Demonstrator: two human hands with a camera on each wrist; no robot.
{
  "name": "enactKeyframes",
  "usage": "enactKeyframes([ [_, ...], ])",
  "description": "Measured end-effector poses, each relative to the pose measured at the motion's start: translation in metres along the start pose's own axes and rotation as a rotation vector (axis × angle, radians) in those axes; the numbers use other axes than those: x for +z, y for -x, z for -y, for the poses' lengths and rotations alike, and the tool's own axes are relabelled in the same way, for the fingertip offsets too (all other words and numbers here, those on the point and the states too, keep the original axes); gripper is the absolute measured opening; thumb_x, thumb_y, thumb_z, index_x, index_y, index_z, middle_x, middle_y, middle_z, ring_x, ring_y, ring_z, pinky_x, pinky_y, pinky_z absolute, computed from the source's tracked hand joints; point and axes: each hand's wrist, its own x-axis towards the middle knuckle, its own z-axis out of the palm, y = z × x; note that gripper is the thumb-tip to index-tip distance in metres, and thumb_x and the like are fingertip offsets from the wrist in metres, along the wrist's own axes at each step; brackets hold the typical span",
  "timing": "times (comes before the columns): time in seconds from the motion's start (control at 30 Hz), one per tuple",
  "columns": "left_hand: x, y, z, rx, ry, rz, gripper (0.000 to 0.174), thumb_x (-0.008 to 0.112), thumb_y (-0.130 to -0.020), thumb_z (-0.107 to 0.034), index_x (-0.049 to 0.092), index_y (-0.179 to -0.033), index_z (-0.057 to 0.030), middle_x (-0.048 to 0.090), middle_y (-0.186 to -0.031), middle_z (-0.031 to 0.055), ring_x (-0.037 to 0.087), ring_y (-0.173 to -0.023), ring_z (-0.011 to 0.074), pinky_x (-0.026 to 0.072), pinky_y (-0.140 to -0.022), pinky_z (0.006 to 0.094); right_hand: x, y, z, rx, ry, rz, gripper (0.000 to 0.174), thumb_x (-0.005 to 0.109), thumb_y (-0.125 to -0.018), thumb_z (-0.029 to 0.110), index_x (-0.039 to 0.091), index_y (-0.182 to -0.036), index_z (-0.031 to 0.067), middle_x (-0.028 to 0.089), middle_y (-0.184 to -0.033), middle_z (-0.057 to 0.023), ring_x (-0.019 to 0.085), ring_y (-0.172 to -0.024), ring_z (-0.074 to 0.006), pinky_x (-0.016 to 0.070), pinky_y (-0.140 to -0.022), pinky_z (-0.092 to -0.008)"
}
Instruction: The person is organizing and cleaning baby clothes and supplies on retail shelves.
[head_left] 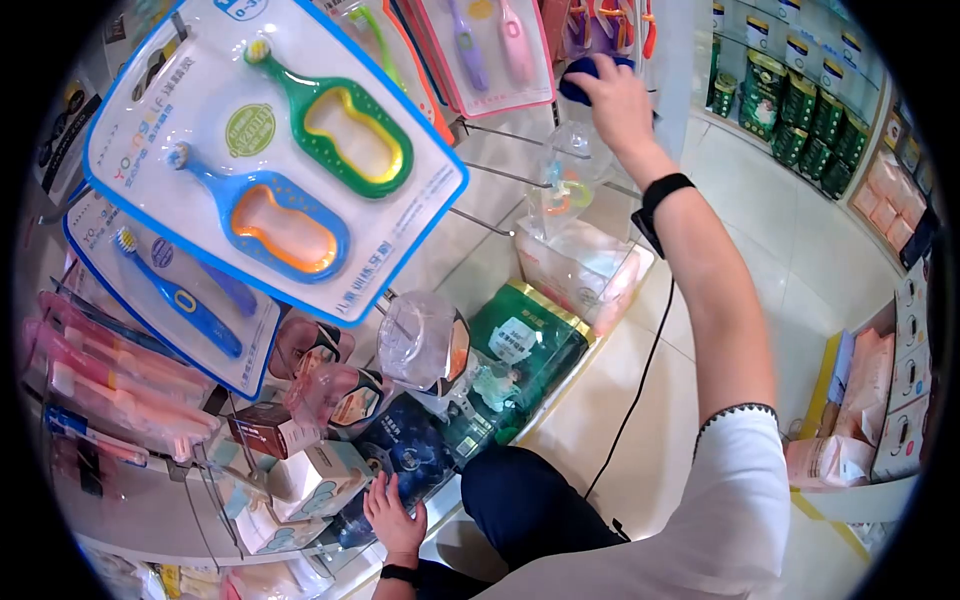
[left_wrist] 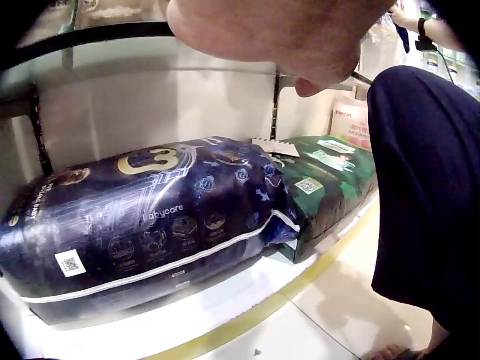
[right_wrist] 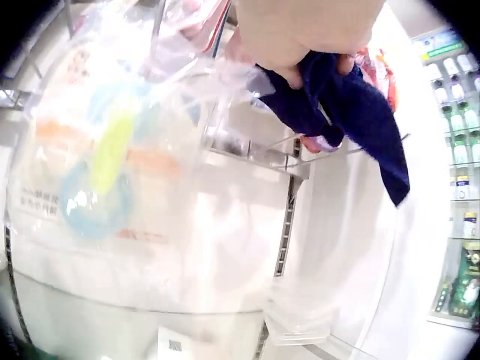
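Observation:
My right hand reaches out at the upper right and grips a navy blue cloth, which hangs below the fingers in the right wrist view. The cloth is up against the hanging hooks, near red and purple packets. A clear plastic bag with a blue and yellow ring-shaped item inside hangs beside this hand. Down at the left, my left hand has its fingers loosely extended at the shelf edge, next to white boxes. Below it lies a dark blue babycare package.
Large toothbrush cards hang close at the upper left. Clear plastic cups stand on the glass shelf. A green package lies on the bottom shelf. Bare metal hooks stick out. A black cable trails down from the right wrist.

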Motion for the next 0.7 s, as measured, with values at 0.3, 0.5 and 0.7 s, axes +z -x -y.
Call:
enactKeyframes([
  [0.3, 0.001, -0.001, 0.0, 0.011, -0.021, -0.007, 0.063, 0.063, -0.067, -0.025, 0.043, -0.124, -0.009, 0.041, -0.131, 0.0133, 0.037, -0.123, 0.0303, 0.0234, -0.104, 0.0461, 0.003, 0.018, -0.002, -0.065, 0.18, 0.152, 0.022, 0.056, -0.073, 0.012, 0.07, -0.085, 0.0227, 0.054, -0.093, 0.0009, 0.051, -0.086, -0.0194, 0.041, -0.071, -0.033],
  [0.5, 0.001, -0.001, 0.001, 0.018, -0.011, -0.047, 0.06, 0.062, -0.068, -0.026, 0.045, -0.124, -0.0109, 0.043, -0.13, 0.0119, 0.04, -0.121, 0.0295, 0.0248, -0.103, 0.0454, -0.035, 0.034, -0.01, 0.088, 0.222, 0.053, 0.029, 0.055, -0.073, 0.009, 0.068, -0.095, 0.0236, 0.057, -0.101, -0.0025, 0.052, -0.088, -0.0245, 0.0428, -0.073, -0.0364],
  [0.7, 0.003, -0.001, 0.001, 0.018, 0.016, -0.078, 0.058, 0.062, -0.07, -0.024, 0.045, -0.124, -0.0095, 0.044, -0.129, 0.012, 0.039, -0.122, 0.0297, 0.0253, -0.103, 0.0465, -0.053, 0.122, 0.013, 0.474, -0.136, 0.007, 0.041, 0.055, -0.073, 0.004, 0.062, -0.107, 0.0246, 0.054, -0.108, -0.0142, 0.053, -0.094, -0.0328, 0.0448, -0.081, -0.0396],
])
